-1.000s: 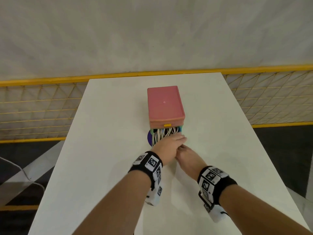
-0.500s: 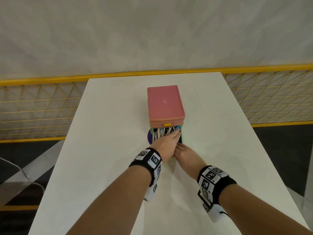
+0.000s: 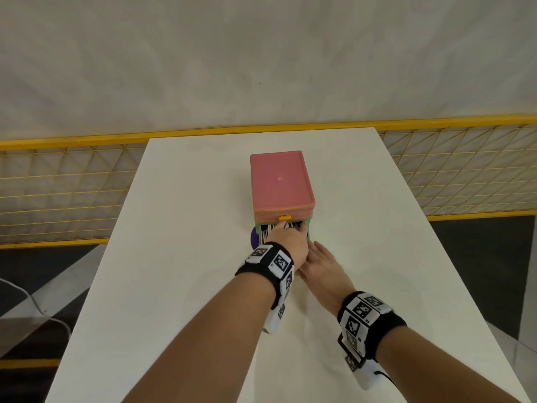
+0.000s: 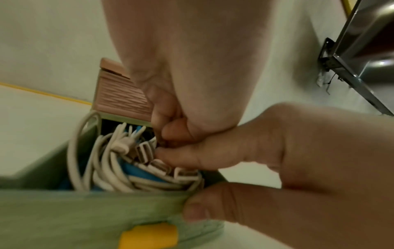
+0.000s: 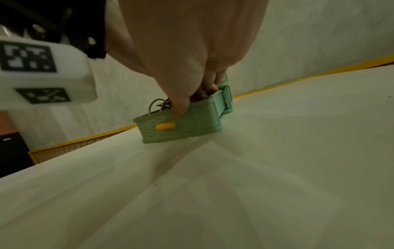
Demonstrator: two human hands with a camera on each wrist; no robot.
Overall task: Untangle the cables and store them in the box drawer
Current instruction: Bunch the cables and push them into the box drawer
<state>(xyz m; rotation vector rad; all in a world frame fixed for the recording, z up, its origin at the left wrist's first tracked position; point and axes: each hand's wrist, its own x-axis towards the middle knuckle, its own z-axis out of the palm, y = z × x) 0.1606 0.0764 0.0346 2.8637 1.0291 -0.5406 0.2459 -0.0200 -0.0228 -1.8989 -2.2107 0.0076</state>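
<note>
Cables (image 4: 110, 166), white and coiled, sit in the green drawer (image 5: 187, 124), which is pulled out from under the pink box (image 3: 280, 181) on a white table (image 3: 174, 257). Left hand (image 3: 287, 242) reaches into the drawer with fingers curled down on the plugs, seemingly pressing them in. Right hand (image 3: 322, 267) grips the drawer's front wall, thumb (image 5: 180, 109) outside, fingers hooked inside. One loop (image 4: 73, 151) rises above the left rim. To finish well, it seems best to tuck that loop and the plugs below the rim first, keep the right hand steadying the front, lift the left fingers clear, then slide the drawer shut by its yellow tab (image 5: 165, 126)
</note>
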